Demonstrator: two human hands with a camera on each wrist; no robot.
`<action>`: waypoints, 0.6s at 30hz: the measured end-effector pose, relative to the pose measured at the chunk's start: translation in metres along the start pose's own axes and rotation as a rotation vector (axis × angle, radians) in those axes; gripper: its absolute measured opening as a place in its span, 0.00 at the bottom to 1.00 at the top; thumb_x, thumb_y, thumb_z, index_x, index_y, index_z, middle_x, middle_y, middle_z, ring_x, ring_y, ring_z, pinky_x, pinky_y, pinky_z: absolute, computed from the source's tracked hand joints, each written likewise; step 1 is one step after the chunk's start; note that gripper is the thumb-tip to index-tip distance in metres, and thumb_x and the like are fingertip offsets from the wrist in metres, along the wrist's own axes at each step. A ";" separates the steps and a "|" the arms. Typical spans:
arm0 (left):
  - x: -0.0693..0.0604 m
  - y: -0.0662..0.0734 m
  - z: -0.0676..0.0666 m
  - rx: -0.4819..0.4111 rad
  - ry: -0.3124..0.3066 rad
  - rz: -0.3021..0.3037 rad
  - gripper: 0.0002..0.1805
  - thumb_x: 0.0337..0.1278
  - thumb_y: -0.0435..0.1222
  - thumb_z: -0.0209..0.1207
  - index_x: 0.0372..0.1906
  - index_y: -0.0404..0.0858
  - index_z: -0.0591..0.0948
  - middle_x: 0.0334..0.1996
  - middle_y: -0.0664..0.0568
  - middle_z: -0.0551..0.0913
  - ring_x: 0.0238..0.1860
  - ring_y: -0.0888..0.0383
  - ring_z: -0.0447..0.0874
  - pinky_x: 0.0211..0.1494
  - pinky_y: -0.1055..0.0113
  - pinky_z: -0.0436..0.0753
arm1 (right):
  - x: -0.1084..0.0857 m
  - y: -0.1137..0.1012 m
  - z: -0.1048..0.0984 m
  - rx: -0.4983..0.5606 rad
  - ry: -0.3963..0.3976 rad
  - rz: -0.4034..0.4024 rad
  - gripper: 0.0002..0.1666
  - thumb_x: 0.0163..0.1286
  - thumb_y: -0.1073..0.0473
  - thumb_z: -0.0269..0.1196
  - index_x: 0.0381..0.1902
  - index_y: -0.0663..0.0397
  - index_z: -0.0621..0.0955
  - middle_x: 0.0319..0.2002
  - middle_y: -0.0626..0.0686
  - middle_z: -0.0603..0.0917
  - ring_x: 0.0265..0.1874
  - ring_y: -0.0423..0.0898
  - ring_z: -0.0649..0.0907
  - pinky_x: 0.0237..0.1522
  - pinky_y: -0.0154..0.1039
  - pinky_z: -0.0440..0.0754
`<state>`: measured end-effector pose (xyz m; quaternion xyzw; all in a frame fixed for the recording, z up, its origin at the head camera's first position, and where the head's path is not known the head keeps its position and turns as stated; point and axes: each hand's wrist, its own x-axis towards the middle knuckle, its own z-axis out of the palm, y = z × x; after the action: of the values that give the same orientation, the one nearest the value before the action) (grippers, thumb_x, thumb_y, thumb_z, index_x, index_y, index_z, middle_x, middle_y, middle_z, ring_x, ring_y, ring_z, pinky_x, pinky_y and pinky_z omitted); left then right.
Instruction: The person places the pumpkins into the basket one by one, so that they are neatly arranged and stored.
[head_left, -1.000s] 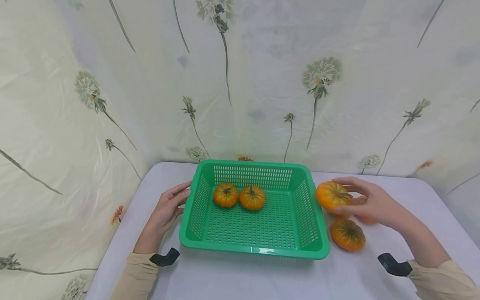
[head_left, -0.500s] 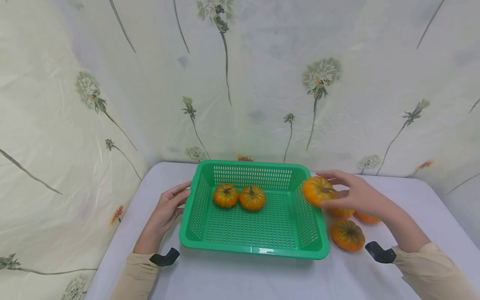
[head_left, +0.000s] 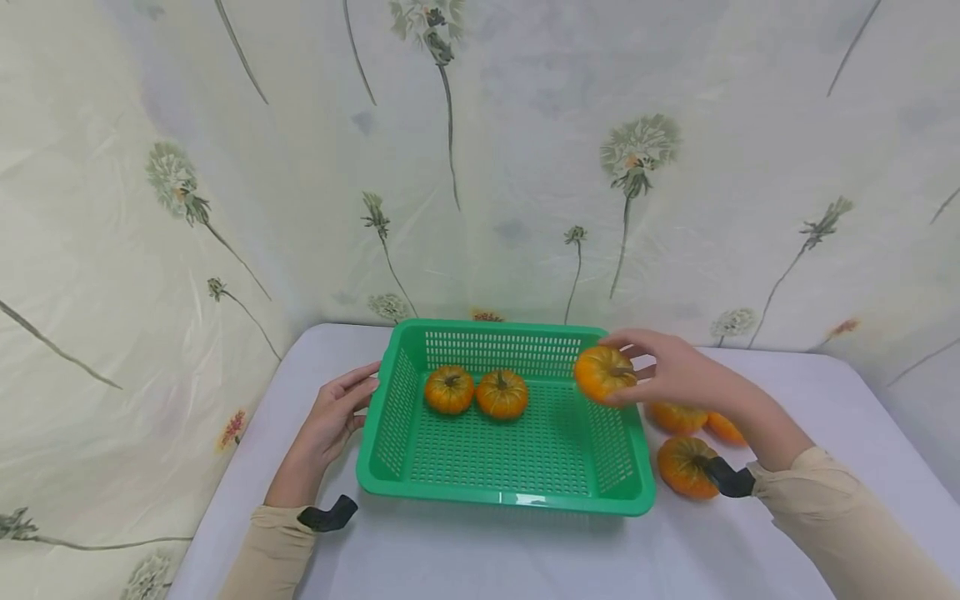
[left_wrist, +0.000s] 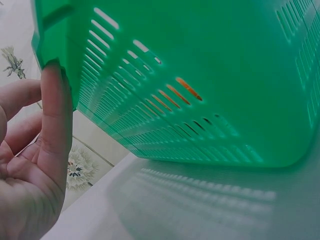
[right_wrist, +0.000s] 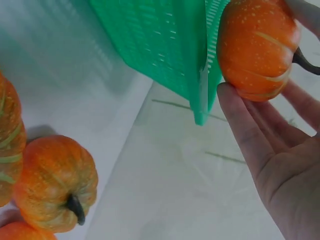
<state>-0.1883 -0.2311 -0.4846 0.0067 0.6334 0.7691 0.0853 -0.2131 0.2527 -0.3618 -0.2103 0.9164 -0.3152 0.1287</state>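
My right hand (head_left: 663, 371) holds a small orange pumpkin (head_left: 602, 374) with a dark stem, its thumb and fingers on either side. In the head view this pumpkin hangs over the right end of a green plastic basket (head_left: 501, 497); the right wrist view shows it beside the basket's rim. Two more pumpkins, a left one (head_left: 449, 389) and a right one (head_left: 502, 394), sit side by side inside, towards the back left. At the basket's left rim, my left hand (head_left: 333, 415) touches the edge with fairly straight fingers (left_wrist: 55, 110).
Right of the basket lie a near pumpkin (head_left: 686, 468), a middle pumpkin (head_left: 677, 417) and a far-right pumpkin (head_left: 726, 428), partly covered by the right forearm. The white-covered table (head_left: 465, 554) meets a flower-patterned cloth wall (head_left: 517, 167) behind.
My right hand has carried its pumpkin leftwards, from beside the basket across the right rim to above the basket's inside. The left hand has stayed at the left rim.
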 end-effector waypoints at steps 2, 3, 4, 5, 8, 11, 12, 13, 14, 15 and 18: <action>0.000 0.000 0.000 0.001 0.001 0.000 0.29 0.76 0.38 0.58 0.75 0.33 0.68 0.44 0.59 0.89 0.39 0.66 0.90 0.35 0.74 0.91 | 0.005 -0.003 0.001 -0.015 -0.010 -0.020 0.44 0.56 0.39 0.79 0.67 0.43 0.76 0.66 0.52 0.79 0.64 0.56 0.79 0.57 0.47 0.90; 0.000 0.000 -0.001 0.001 0.001 0.000 0.29 0.76 0.38 0.58 0.75 0.33 0.68 0.44 0.59 0.89 0.39 0.66 0.90 0.35 0.74 0.91 | 0.007 -0.005 0.001 -0.024 -0.015 -0.031 0.43 0.56 0.40 0.79 0.67 0.44 0.76 0.66 0.52 0.80 0.63 0.56 0.80 0.56 0.47 0.90; 0.000 0.000 -0.001 0.002 0.000 0.001 0.29 0.76 0.38 0.58 0.75 0.33 0.68 0.44 0.59 0.89 0.39 0.66 0.90 0.35 0.74 0.91 | 0.009 -0.006 0.001 -0.034 -0.021 -0.034 0.43 0.56 0.40 0.79 0.66 0.44 0.77 0.65 0.52 0.80 0.63 0.56 0.80 0.56 0.46 0.90; 0.000 0.000 -0.001 0.002 -0.001 0.001 0.29 0.76 0.39 0.58 0.75 0.33 0.68 0.44 0.59 0.89 0.39 0.66 0.90 0.35 0.75 0.91 | 0.011 -0.007 0.001 -0.045 -0.029 -0.039 0.43 0.56 0.40 0.79 0.66 0.44 0.77 0.65 0.52 0.81 0.62 0.56 0.80 0.56 0.47 0.90; 0.000 0.000 0.000 -0.003 -0.005 0.004 0.29 0.76 0.38 0.59 0.75 0.33 0.68 0.44 0.59 0.89 0.39 0.66 0.90 0.35 0.75 0.91 | 0.015 -0.011 0.002 -0.065 -0.056 -0.045 0.43 0.56 0.40 0.79 0.66 0.46 0.77 0.64 0.53 0.81 0.61 0.56 0.80 0.56 0.49 0.90; 0.000 -0.001 0.000 -0.004 -0.009 0.007 0.30 0.76 0.38 0.59 0.75 0.33 0.68 0.43 0.59 0.89 0.39 0.66 0.90 0.35 0.74 0.91 | 0.020 -0.014 0.004 -0.097 -0.082 -0.043 0.45 0.56 0.39 0.79 0.67 0.47 0.76 0.64 0.53 0.81 0.61 0.55 0.80 0.59 0.52 0.88; 0.000 -0.001 -0.001 -0.004 -0.008 0.007 0.30 0.76 0.38 0.59 0.75 0.33 0.68 0.43 0.59 0.89 0.39 0.66 0.90 0.35 0.74 0.91 | 0.022 -0.015 0.004 -0.111 -0.090 -0.044 0.46 0.55 0.38 0.79 0.68 0.47 0.76 0.64 0.53 0.81 0.61 0.55 0.80 0.60 0.53 0.87; 0.000 -0.001 -0.001 -0.003 -0.007 0.006 0.30 0.76 0.38 0.59 0.75 0.33 0.68 0.43 0.59 0.89 0.39 0.66 0.90 0.35 0.74 0.91 | 0.025 -0.017 0.005 -0.128 -0.099 -0.043 0.47 0.55 0.38 0.79 0.68 0.47 0.76 0.64 0.53 0.81 0.61 0.55 0.80 0.61 0.55 0.86; 0.001 -0.001 -0.001 0.000 -0.003 0.004 0.30 0.76 0.38 0.59 0.75 0.33 0.68 0.43 0.59 0.89 0.39 0.66 0.90 0.35 0.74 0.91 | 0.028 -0.018 0.006 -0.151 -0.109 -0.047 0.47 0.55 0.38 0.79 0.68 0.47 0.76 0.64 0.54 0.82 0.61 0.55 0.80 0.62 0.56 0.85; 0.001 -0.001 -0.001 0.003 0.001 0.001 0.30 0.76 0.39 0.59 0.75 0.33 0.68 0.43 0.59 0.89 0.39 0.66 0.90 0.36 0.74 0.91 | 0.031 -0.020 0.006 -0.171 -0.120 -0.046 0.46 0.54 0.38 0.79 0.68 0.46 0.77 0.63 0.54 0.82 0.61 0.55 0.80 0.62 0.56 0.84; 0.001 -0.002 -0.001 0.014 0.016 -0.011 0.30 0.76 0.39 0.58 0.76 0.34 0.68 0.44 0.60 0.88 0.39 0.67 0.90 0.36 0.74 0.91 | 0.041 -0.024 0.009 -0.223 -0.162 -0.039 0.43 0.54 0.38 0.78 0.65 0.44 0.78 0.61 0.55 0.83 0.58 0.55 0.81 0.61 0.57 0.84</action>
<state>-0.1891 -0.2313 -0.4868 -0.0024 0.6394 0.7642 0.0845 -0.2387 0.2118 -0.3575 -0.2659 0.9281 -0.1958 0.1721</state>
